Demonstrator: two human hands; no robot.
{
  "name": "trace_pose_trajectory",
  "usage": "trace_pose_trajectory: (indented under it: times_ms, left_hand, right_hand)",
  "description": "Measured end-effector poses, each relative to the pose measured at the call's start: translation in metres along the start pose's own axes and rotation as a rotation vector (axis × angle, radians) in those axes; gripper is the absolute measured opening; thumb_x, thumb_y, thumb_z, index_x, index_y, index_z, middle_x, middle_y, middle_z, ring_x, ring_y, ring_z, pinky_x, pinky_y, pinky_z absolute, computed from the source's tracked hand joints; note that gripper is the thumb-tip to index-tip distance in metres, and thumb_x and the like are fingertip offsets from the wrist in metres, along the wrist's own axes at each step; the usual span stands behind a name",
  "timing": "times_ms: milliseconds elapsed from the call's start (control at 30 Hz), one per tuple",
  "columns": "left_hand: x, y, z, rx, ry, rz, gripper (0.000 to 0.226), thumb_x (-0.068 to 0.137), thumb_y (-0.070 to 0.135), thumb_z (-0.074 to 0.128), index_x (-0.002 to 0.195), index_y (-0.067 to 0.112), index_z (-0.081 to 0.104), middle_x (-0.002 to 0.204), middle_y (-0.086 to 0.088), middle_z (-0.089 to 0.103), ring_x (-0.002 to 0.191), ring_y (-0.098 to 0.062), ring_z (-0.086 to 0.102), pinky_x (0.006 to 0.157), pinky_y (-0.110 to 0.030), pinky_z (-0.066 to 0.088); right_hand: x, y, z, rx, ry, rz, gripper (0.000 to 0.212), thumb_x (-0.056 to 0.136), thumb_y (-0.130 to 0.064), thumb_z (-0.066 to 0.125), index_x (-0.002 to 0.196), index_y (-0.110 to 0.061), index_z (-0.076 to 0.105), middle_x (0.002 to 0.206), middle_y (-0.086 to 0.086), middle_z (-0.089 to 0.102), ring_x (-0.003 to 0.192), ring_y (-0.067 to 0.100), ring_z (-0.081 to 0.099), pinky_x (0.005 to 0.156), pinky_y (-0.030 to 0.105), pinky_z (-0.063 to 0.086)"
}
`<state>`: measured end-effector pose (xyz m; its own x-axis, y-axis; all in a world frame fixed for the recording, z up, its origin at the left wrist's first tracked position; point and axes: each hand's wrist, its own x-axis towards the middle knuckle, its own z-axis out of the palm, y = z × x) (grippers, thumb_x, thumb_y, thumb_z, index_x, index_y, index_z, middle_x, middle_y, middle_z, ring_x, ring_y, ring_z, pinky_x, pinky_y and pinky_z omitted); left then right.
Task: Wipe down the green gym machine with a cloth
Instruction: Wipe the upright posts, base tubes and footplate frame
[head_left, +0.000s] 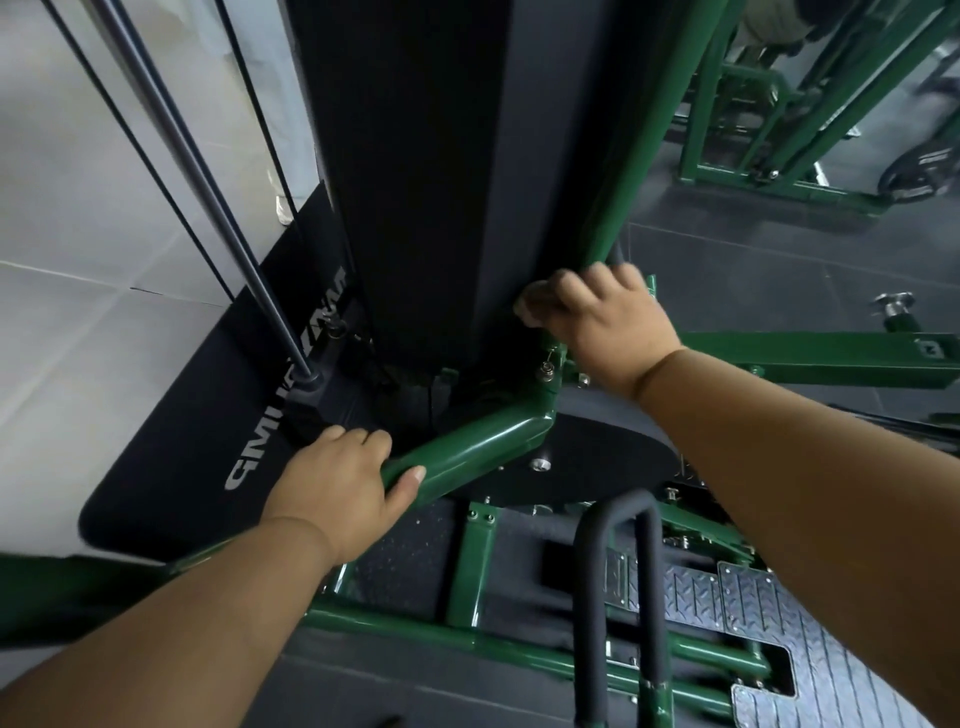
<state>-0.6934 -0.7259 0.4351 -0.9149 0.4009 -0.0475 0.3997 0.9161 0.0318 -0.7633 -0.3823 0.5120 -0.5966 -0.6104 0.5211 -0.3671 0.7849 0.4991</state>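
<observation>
Our left hand grips the green bar; our right hand curls against the upright just above it, cloth unseen. We judge wiping underway; next stroke needs downward pressure.

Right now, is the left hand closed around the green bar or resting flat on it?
Closed around it: the left hand grips the green bar, thumb on the near side, fingers curled over the far side.

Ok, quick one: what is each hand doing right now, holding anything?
Left hand: grips the glossy green steel base tube.
Right hand: fingers curled at the slanted green upright post; no cloth visible, grip unclear.
</observation>
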Motion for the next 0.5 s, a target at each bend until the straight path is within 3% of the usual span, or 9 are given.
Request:
trace_pose_trajectory:
  times_ms: [200,300,367,500]
  left_hand:
    - [0.001,0.000,-0.002,0.002,-0.016,-0.009,0.068,0.095,0.076,0.012,0.104,0.027,0.058,0.085,0.010,0.050,0.089,-0.013,0.044,0.068,-0.029,0.045]
    - [0.001,0.000,-0.001,0.000,-0.009,-0.014,0.072,0.092,0.077,0.008,0.103,0.028,0.059,0.085,0.011,0.052,0.089,-0.012,0.045,0.067,-0.028,0.044]
    - [0.001,0.000,-0.001,-0.006,-0.014,-0.019,0.073,0.091,0.077,0.007,0.104,0.028,0.059,0.086,0.011,0.052,0.090,-0.012,0.045,0.065,-0.028,0.041]
    - [0.000,0.001,-0.003,-0.004,-0.034,-0.006,0.068,0.095,0.076,0.013,0.106,0.028,0.059,0.087,0.011,0.052,0.092,-0.012,0.046,0.066,-0.027,0.040]
  right_hand:
    - [-0.007,0.002,0.000,-0.077,0.073,0.223,0.047,0.092,-0.014,0.065,0.133,-0.037,0.069,0.115,0.012,0.063,0.085,0.032,0.050,0.075,0.045,0.036]
    - [-0.035,-0.012,0.020,-0.031,-0.110,0.065,0.054,0.094,-0.011,0.057,0.145,-0.028,0.062,0.100,0.013,0.057,0.079,0.032,0.051,0.069,0.044,0.038]
    - [-0.037,-0.013,0.022,-0.025,-0.181,-0.035,0.051,0.095,-0.010,0.048,0.143,-0.020,0.063,0.091,0.012,0.055,0.074,0.031,0.051,0.065,0.042,0.038]
    - [-0.003,0.009,-0.010,-0.049,-0.090,0.044,0.037,0.092,-0.016,0.061,0.125,-0.024,0.074,0.087,0.011,0.055,0.072,0.031,0.053,0.065,0.041,0.034]
